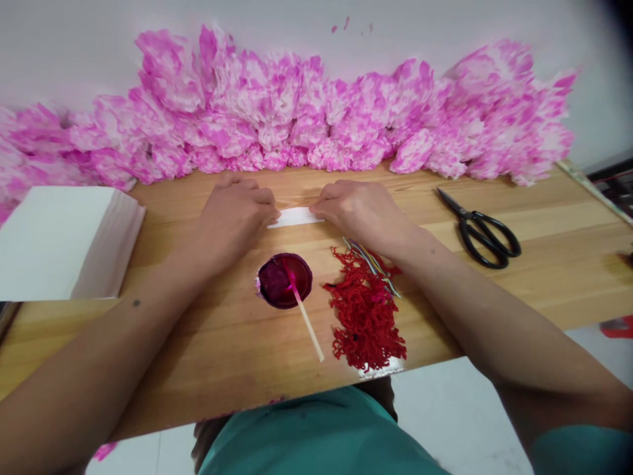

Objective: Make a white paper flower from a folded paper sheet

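A narrow folded strip of white paper (295, 216) lies across the middle of the table between my two hands. My left hand (241, 210) pinches its left end, the fingers curled over it. At the opposite end, my right hand (353, 210) grips the strip between thumb and fingers. Just below is a small round dish of dark magenta liquid (279, 284), with a thin stick (309, 326) leaning out of it toward me. A heap of short red yarn pieces (368, 316) lies under my right wrist, beside several grey, blue and yellow strands (373, 260).
Black-handled scissors (482, 231) lie at the right. A thick stack of white paper (54, 241) stands at the left. Pink-and-white paper flowers (297, 112) are piled along the wall behind the wooden table (222, 356).
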Demonstrator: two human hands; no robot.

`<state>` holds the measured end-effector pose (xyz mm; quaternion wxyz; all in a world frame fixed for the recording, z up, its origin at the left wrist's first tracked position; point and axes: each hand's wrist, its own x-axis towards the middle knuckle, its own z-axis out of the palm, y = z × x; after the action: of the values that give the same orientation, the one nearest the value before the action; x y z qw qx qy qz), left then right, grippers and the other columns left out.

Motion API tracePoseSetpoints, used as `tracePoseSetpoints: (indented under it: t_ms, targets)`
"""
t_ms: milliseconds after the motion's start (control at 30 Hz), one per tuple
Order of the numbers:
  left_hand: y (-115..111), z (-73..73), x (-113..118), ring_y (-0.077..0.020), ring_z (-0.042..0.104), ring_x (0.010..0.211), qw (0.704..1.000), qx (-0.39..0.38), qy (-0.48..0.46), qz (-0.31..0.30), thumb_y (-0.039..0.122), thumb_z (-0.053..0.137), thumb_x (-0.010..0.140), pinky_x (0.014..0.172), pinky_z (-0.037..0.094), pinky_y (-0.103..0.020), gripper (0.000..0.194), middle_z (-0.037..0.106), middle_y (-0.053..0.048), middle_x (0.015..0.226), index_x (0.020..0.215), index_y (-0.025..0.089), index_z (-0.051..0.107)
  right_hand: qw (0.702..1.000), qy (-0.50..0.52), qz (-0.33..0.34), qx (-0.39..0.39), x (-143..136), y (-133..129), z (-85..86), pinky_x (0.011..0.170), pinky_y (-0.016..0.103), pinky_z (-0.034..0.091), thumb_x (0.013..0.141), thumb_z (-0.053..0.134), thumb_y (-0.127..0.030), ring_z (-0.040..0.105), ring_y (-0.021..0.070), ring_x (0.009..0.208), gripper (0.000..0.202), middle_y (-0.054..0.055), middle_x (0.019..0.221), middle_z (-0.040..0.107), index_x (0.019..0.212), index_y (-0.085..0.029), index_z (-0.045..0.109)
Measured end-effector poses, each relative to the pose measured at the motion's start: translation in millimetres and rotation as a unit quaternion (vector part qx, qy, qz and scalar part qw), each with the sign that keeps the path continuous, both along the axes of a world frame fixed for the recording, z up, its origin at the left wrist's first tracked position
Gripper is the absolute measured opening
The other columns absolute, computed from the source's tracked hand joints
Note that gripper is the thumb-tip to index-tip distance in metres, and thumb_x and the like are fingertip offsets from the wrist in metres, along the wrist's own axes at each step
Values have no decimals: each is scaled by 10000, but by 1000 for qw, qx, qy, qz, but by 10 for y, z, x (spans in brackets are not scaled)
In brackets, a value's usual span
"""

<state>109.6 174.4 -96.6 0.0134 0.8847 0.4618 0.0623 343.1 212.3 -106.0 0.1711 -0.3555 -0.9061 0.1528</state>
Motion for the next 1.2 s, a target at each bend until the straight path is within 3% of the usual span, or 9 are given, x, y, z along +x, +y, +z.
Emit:
tracePoseSetpoints:
  t_ms: [133,267,400,533,667,767,933,1067,1200]
  targets:
    - [-6,-7,13,-237,551,878,1000,7,8,3,243,406,962,865,329,-402,321,700,-66,934,831,182,692,983,-152,10,99,-27,-32,47,580,343,314,950,486,-219,582,217,796,244,80,870,679,832,-210,699]
    - [-24,-34,3,-235,577,878,1000,19,-1,5,242,421,963,832,354,-391,301,696,-69,948,856,180,695,967,-215,3,137,-52,-68,82,566,349,286,974,457,-228,591,228,813,236,86,916,678,940,-182,687]
    - [-19,-84,-20,-223,583,895,999,24,-32,9,217,452,943,820,380,-370,255,687,-63,946,872,176,694,968,-214,6,132,-53,-89,78,595,337,298,959,476,-202,584,223,852,201,96,964,677,998,-178,672]
    - [14,-123,-20,-236,583,910,998,25,-52,35,200,451,905,802,397,-365,251,682,-89,936,889,154,697,982,-150,7,115,-24,-58,23,653,322,333,935,484,-186,583,228,900,228,109,1004,682,1078,-173,661]
    - [20,-128,-15,-205,588,790,984,-15,-156,89,250,505,852,714,416,-319,200,669,-63,831,868,156,681,996,-52,-12,69,28,16,-28,713,313,369,904,488,-191,595,219,890,222,99,980,698,1018,-164,677]
    - [-6,-115,-27,-159,572,673,948,-84,-270,148,298,519,854,626,407,-266,193,656,-16,755,903,179,663,998,65,-17,-13,65,67,-45,717,290,394,867,521,-199,595,176,806,191,58,920,701,983,-170,670]
    - [-26,-95,-59,-148,579,698,909,-141,-364,147,344,526,866,629,421,-245,236,663,-15,784,959,177,665,952,249,-12,-179,92,139,-77,623,251,397,825,572,-261,528,119,644,210,-19,737,638,1010,-193,646]
    - [-14,-89,-69,-143,564,693,895,-153,-390,154,345,535,856,629,422,-245,243,657,-11,785,951,191,698,920,284,-5,-271,96,165,-87,650,264,440,815,587,-320,564,126,670,171,-8,725,650,893,-203,685]
    - [-17,-59,-61,-136,556,678,886,-159,-401,168,333,554,838,631,420,-245,232,652,-8,768,925,186,711,925,262,3,-276,108,159,-64,666,265,446,810,593,-330,576,124,689,196,8,757,675,877,-191,714]
